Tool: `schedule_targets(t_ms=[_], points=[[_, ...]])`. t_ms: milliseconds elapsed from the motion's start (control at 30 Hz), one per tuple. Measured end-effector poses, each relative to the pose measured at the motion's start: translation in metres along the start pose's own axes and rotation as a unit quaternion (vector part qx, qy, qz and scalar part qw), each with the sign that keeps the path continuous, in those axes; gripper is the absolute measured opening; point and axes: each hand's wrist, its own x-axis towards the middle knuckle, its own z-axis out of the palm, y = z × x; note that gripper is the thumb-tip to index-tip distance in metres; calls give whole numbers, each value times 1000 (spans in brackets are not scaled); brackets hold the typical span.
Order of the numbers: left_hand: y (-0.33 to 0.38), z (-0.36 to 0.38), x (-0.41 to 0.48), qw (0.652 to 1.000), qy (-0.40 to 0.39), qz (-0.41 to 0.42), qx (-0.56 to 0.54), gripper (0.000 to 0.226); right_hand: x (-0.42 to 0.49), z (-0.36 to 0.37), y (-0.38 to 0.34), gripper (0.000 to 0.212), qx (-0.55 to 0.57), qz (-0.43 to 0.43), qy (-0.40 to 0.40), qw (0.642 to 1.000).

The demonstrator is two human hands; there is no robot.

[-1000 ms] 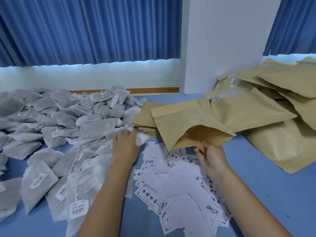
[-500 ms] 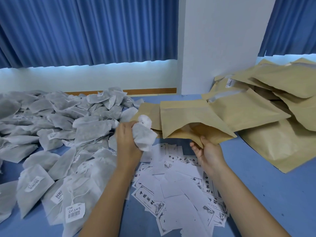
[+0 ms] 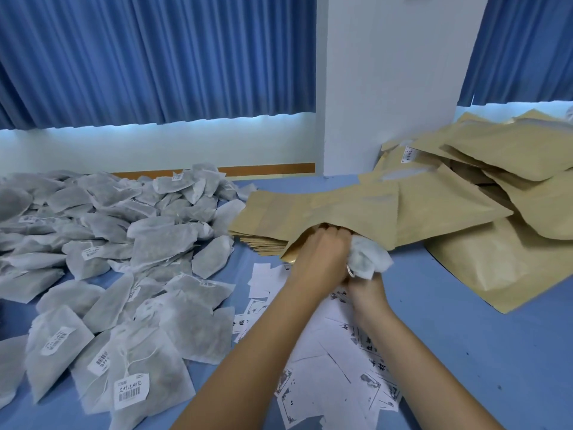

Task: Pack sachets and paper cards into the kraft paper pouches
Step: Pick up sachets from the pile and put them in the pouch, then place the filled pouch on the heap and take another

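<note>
- Head view: my left hand (image 3: 322,256) pinches a crumpled white sachet (image 3: 367,259) at the pouch (image 3: 347,212) mouth.
- Pouch lies lengthwise across the bench (image 3: 465,321), mouth toward me.
- My right hand (image 3: 364,288) holds its lower lip; I cannot tell that grip.

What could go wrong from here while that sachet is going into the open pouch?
1. The sachet sits bunched at the mouth of the kraft pouch, partly outside; it might snag or slip out.
2. The left hand pushes while the right hand, mostly hidden, seems to hold the pouch edge; a hard shove could crease or tear it.
3. Loose paper cards lie under both forearms and could be swept off.
</note>
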Motion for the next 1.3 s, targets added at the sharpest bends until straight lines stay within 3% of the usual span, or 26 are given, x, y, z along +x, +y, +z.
schedule_targets(t_ms=[67,133,167,300,400,500,567,600,667,733,800,933,1033,1200,1300], points=[[-1,-7,23,986,-102,-128,6,6,1,8,-1,34,-7,-11,-7,1000],[-9,-4,39,950,-211,-231,16,24,-5,19,0,29,2,5,-27,1000],[-16,-5,39,946,-207,-251,-2,37,-11,25,0,23,20,9,-47,999],[-37,-11,34,942,-193,-265,-79,50,-20,27,-2,25,78,2,-86,993],[-19,-15,20,937,-273,-215,-42,40,-14,18,-6,19,101,34,-61,992],[-5,-25,-10,988,-125,-91,26,23,-9,13,-6,23,139,51,-72,986],[-8,-33,-38,994,-49,-73,69,9,-8,11,-7,24,146,56,-68,985],[-15,-36,-51,989,-38,-96,104,13,-7,11,-6,21,144,58,-61,986],[-35,-39,-70,958,-114,-179,194,6,-7,11,-4,17,135,59,-49,988],[-59,-44,-82,892,-266,-276,238,37,-5,11,-4,21,131,67,-41,988],[-79,-55,-92,830,-398,-302,246,71,-5,10,-5,23,131,71,-35,988],[-116,-68,-93,799,-479,-271,243,112,-4,9,-4,16,129,77,-33,988],[-133,-61,-85,815,-463,-283,203,108,-4,11,-3,13,136,81,-27,987],[-143,-50,-75,893,-322,-215,231,64,-2,9,-1,14,148,93,-21,984],[-155,-52,-59,952,-216,-215,33,69,2,7,-1,15,165,96,-27,981]])
